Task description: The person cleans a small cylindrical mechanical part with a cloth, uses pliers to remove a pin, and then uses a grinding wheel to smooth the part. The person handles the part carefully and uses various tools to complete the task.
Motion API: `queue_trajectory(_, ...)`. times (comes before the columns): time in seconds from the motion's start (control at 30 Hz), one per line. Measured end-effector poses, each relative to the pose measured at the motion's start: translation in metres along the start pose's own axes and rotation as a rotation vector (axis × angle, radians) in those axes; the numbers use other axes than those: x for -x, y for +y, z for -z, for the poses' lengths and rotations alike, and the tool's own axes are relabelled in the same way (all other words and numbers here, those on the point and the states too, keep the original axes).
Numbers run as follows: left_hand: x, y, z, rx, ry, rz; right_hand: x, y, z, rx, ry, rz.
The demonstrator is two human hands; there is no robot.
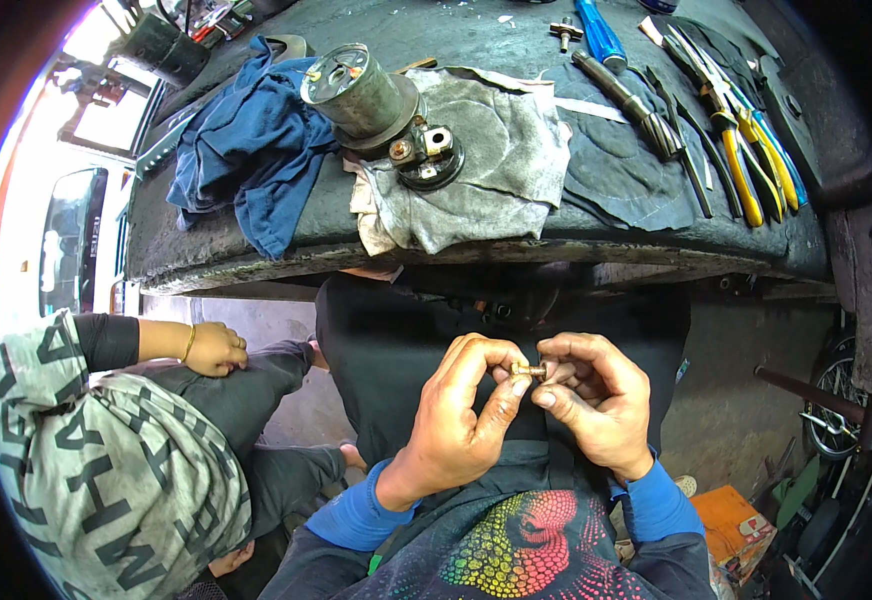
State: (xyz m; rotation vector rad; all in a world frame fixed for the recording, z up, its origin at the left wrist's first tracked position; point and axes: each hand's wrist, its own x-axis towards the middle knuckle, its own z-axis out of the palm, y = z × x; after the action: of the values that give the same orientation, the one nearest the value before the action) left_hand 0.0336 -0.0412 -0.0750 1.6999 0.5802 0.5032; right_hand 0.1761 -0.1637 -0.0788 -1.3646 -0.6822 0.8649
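Observation:
My left hand [466, 412] and my right hand [598, 400] meet above my lap, in front of the workbench. Between their fingertips is a small brass-coloured bolt [530, 370] with a threaded shank. The left thumb and forefinger pinch one end, and the right fingers close on its darker other end. Whether a nut sits on the thread is too small to tell. Beyond my hands, a metal motor housing [364, 112] stands on the bench. Beside it a black round end cap with metal terminals [429, 160] rests on a grey rag [501, 160].
A dark bench [436, 30] spans the far side, with a blue cloth [256, 150] at left. Toward the right lie a geared shaft [641, 110], a blue-handled screwdriver [601, 38] and yellow-handled pliers [741, 175]. Another person [126, 450] sits close on my left. An orange box [734, 535] stands lower right.

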Motion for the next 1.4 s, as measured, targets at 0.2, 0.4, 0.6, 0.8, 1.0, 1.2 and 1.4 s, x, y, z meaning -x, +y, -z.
queue_trajectory(0.2, 0.002, -0.001, -0.005, -0.081, -0.011, -0.074, 0.009, 0.008, 0.010, -0.201, -0.042, -0.181)
queue_trajectory(0.4, 0.003, -0.001, -0.005, -0.114, -0.018, -0.073, 0.008, 0.008, 0.007, -0.130, -0.010, -0.075)
queue_trajectory(0.6, 0.006, -0.004, -0.007, -0.054, -0.012, -0.007, 0.005, 0.013, 0.010, -0.030, -0.042, 0.058)
queue_trajectory(0.8, 0.005, 0.001, -0.008, -0.078, 0.016, -0.013, 0.007, 0.009, 0.008, -0.139, -0.005, -0.058)
queue_trajectory(1.0, 0.003, 0.004, -0.005, -0.100, 0.005, -0.046, 0.006, 0.009, 0.009, -0.131, -0.026, -0.062)
queue_trajectory(1.2, 0.003, 0.002, -0.003, -0.111, -0.022, -0.076, 0.006, 0.013, 0.010, -0.148, -0.029, -0.068)
queue_trajectory(1.4, 0.003, 0.002, -0.004, -0.057, 0.002, -0.040, 0.005, 0.011, 0.010, -0.143, -0.032, -0.074)
